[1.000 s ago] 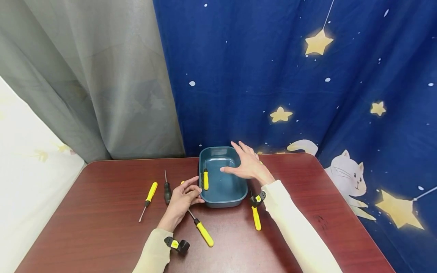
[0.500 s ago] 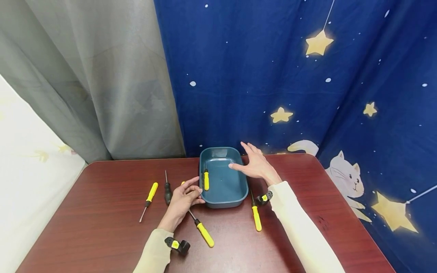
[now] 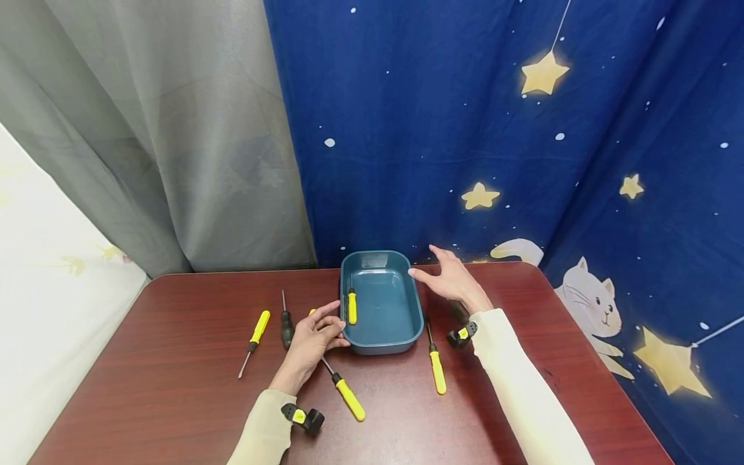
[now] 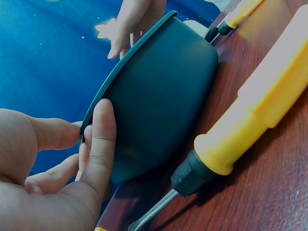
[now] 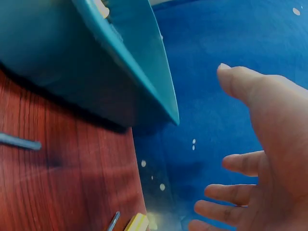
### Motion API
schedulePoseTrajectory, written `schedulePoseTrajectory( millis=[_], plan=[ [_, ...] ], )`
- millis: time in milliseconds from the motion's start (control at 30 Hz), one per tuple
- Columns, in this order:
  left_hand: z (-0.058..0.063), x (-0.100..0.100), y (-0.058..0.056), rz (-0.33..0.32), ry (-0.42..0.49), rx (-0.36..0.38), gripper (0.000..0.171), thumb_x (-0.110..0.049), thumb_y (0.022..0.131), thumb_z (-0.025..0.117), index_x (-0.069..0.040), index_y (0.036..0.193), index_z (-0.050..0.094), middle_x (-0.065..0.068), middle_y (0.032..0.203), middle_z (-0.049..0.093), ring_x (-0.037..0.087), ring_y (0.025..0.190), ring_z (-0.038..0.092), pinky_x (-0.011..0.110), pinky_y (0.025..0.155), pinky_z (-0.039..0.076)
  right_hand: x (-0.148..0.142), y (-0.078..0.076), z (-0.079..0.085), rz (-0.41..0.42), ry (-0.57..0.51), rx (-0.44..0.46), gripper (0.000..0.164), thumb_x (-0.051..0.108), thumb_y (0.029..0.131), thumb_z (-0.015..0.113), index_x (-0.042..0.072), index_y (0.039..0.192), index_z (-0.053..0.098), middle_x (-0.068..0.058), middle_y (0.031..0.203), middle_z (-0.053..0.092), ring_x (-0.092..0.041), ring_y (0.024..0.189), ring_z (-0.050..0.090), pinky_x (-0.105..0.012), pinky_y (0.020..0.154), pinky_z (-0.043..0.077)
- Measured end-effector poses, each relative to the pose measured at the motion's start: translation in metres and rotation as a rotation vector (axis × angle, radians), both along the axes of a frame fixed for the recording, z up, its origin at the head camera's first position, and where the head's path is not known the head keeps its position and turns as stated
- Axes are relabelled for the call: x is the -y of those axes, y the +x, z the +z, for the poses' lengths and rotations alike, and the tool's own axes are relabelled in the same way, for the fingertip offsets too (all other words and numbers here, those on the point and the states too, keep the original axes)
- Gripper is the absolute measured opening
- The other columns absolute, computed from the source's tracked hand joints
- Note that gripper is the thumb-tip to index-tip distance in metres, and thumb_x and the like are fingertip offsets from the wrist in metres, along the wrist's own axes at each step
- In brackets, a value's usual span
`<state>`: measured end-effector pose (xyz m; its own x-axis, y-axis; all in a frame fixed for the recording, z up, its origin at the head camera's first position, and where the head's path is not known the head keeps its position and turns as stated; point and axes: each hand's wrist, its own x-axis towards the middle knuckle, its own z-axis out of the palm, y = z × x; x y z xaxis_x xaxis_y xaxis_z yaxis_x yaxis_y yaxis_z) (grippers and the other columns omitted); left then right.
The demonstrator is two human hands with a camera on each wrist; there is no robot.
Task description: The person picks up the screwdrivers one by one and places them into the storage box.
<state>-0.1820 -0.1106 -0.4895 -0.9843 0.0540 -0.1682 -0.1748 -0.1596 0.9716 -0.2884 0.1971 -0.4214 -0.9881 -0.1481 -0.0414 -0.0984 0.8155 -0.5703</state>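
A blue-green plastic bin (image 3: 383,345) stands at the back of the table, with a yellow-handled screwdriver (image 3: 352,309) lying along its left inner side. My left hand (image 3: 314,339) pinches the bin's left rim; in the left wrist view the thumb (image 4: 101,139) lies against the outer wall. To the right of the bin, my right hand (image 3: 456,284) is spread in the air, holding nothing. Its thumb (image 5: 240,84) stands apart from the wall in the right wrist view. A yellow-handled screwdriver (image 3: 351,397) lies in front of my left hand, another screwdriver (image 3: 437,371) right of the bin.
Left of my left hand lie a black screwdriver (image 3: 287,329) and a yellow-handled one (image 3: 256,339). A yellow tip (image 3: 312,312) shows behind that hand. Something dark (image 3: 458,311) is partly hidden under my right wrist. Curtains (image 3: 407,161) hang right behind the table (image 3: 174,361).
My right hand has moved right, from over the bin to beyond its right rim. My left hand keeps its pinch, and the bin and screwdrivers stay put.
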Motion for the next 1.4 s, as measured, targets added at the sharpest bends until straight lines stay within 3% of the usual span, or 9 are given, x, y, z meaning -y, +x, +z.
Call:
schedulePoseTrajectory(
  millis=[400,767,1000,1400],
  plan=[
    [0.0,-0.001,-0.001,0.007,0.002,0.006,0.052,0.002,0.097,0.064,-0.012,0.146,0.053,0.006,0.095,0.06,0.016,0.076,0.065,0.029,0.073,0.065,-0.027,-0.006,-0.012,-0.055,0.001,0.034,0.085,0.063,0.097,0.056,0.01,0.159,0.033,-0.021,0.162,0.037,-0.04,0.15,0.036,-0.061,0.124,0.031],
    [0.001,-0.001,-0.001,0.011,-0.006,0.002,0.053,0.001,0.098,0.064,-0.011,0.148,0.052,0.006,0.095,0.06,0.015,0.075,0.066,0.029,0.073,0.065,-0.044,-0.009,-0.029,-0.106,0.032,0.048,0.07,0.048,0.099,0.061,0.002,0.15,0.047,-0.024,0.137,0.062,-0.038,0.121,0.062,-0.056,0.107,0.051],
    [0.001,-0.001,0.0,0.007,-0.001,0.007,0.053,0.001,0.098,0.065,-0.01,0.147,0.052,0.006,0.095,0.06,0.016,0.075,0.066,0.029,0.073,0.065,-0.05,-0.01,-0.039,-0.108,0.047,0.04,0.051,0.029,0.098,0.064,-0.002,0.138,0.058,-0.024,0.126,0.068,-0.035,0.111,0.066,-0.05,0.098,0.056],
    [0.002,0.0,0.0,0.004,0.0,0.013,0.051,0.001,0.098,0.065,-0.012,0.146,0.054,0.006,0.095,0.06,0.016,0.076,0.065,0.029,0.073,0.065,-0.053,-0.011,-0.051,-0.091,0.106,0.002,0.036,0.017,0.091,0.071,-0.001,0.121,0.069,-0.016,0.102,0.073,-0.025,0.089,0.066,-0.04,0.081,0.056]
  ],
)
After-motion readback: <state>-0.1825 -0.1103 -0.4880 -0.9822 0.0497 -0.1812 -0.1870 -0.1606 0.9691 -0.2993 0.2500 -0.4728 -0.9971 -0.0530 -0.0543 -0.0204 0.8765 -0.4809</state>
